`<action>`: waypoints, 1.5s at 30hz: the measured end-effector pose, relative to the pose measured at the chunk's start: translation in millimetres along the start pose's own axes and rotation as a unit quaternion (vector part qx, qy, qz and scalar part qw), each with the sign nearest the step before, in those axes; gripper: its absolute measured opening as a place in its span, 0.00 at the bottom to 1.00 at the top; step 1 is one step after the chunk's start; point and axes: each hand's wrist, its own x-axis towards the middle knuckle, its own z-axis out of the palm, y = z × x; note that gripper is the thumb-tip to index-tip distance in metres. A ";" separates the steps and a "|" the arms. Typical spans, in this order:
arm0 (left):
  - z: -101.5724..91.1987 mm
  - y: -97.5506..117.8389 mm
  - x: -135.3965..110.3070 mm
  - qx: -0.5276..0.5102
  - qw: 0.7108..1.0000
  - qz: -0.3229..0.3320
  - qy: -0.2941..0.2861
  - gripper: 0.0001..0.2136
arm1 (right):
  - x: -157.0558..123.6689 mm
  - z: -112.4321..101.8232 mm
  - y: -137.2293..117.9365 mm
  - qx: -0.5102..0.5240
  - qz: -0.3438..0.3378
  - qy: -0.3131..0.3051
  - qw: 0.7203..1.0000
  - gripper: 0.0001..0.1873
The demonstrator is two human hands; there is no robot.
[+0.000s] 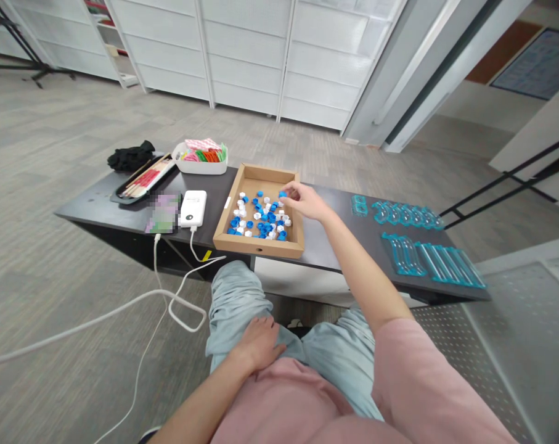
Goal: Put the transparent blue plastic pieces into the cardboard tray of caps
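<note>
Right hand (303, 200): one, reaching over the right rim of the cardboard tray, thumb and fingers drawn close together. A blue piece (283, 193) sits at the fingertips; from where I stand I cannot tell whether it is pinched or merely touched.

Left hand (261, 343): one, lying relaxed on the lap, fingers side by side and extended, nothing visible in it.

Cardboard tray (279, 248): one, shallow, open-topped, on the counter (324, 229) before the seated person. Contents: small blue and white pieces (257, 216), some visibly hexagonal, loose and mixed, gathered mostly in the near half.

White basket (200, 168): one, left of the cardboard tray, at the far edge. Contents: a pink-and-white checked item, with green, orange and pink pieces.

Black tray (118, 199): one, further left. Contents: pale sticks and something red and white, details too small to read.
</note>
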 end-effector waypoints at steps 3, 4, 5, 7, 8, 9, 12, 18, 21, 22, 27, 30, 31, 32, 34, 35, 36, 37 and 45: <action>-0.1 -1.8 0.5 0.001 1.000 0.000 0.000 0.30 | 9.1 24.6 -17.1 -0.056 -0.036 -0.078 0.995 0.20; -0.1 -2.5 0.5 0.000 1.000 0.000 0.001 0.30 | 12.0 31.7 -18.9 -0.091 -0.034 -0.091 0.991 0.18; -0.2 -3.1 0.5 -0.002 1.000 0.000 0.002 0.30 | 14.4 38.0 -19.0 -0.133 -0.025 -0.105 0.985 0.16; -0.5 -4.2 0.2 -0.006 1.000 -0.001 0.004 0.30 | 17.7 48.0 -16.0 -0.221 0.010 -0.138 0.965 0.13; -0.6 -4.6 0.1 -0.008 1.000 -0.002 0.004 0.30 | 18.5 51.9 -13.7 -0.259 0.028 -0.155 0.953 0.12; -0.7 -4.7 -0.1 -0.011 1.000 -0.003 0.004 0.30 | 18.7 55.0 -11.5 -0.290 0.042 -0.169 0.941 0.11; -1.2 -4.2 -0.8 -0.015 1.000 -0.003 0.004 0.30 | 18.3 60.9 -8.1 -0.330 0.047 -0.178 0.926 0.09; -2.8 -1.2 -2.6 -0.016 1.000 0.001 0.002 0.30 | 26.5 66.7 -21.8 -0.258 -0.006 -0.116 0.959 0.16; -3.0 -1.1 -2.5 -0.017 1.000 -0.001 0.003 0.30 | 31.2 76.6 -34.3 -0.233 -0.029 -0.111 0.966 0.18; -2.8 -1.3 -2.2 -0.018 1.000 -0.003 0.003 0.30 | 31.9 81.7 -38.4 -0.234 -0.037 -0.118 0.964 0.19; -2.4 -2.3 -0.5 -0.020 1.000 -0.004 -0.002 0.30 | 28.3 113.2 -56.1 -0.254 -0.116 -0.222 0.934 0.18; -3.9 -1.7 -1.2 -0.018 1.000 -0.004 -0.003 0.30 | 23.6 124.6 -61.9 -0.262 -0.135 -0.236 0.926 0.11; -4.5 -1.4 -1.7 -0.018 1.000 -0.004 -0.002 0.30 | 22.5 125.6 -62.7 -0.263 -0.132 -0.232 0.927 0.09; -4.9 -1.2 -2.2 -0.019 1.000 -0.004 -0.001 0.30 | 21.6 124.9 -62.8 -0.263 -0.126 -0.226 0.930 0.09; -5.3 -0.9 -2.9 -0.020 1.000 -0.003 0.001 0.30 | 20.6 119.5 -61.0 -0.257 -0.106 -0.211 0.937 0.09; -5.3 -0.9 -3.1 -0.021 1.000 -0.002 0.002 0.30 | 20.2 115.0 -59.1 -0.250 -0.094 -0.202 0.942 0.10; -5.1 -0.9 -3.1 -0.022 1.000 -0.001 0.003 0.30 | 19.5 109.5 -56.7 -0.240 -0.085 -0.198 0.947 0.11; -4.9 -1.0 -3.1 -0.022 1.000 -0.001 0.003 0.30 | 18.2 103.0 -53.7 -0.229 -0.079 -0.198 0.950 0.11; -3.6 -2.3 -4.1 -0.024 1.000 -0.003 0.005 0.29 | -35.5 17.7 -6.5 -0.142 -0.086 -0.109 0.980 0.14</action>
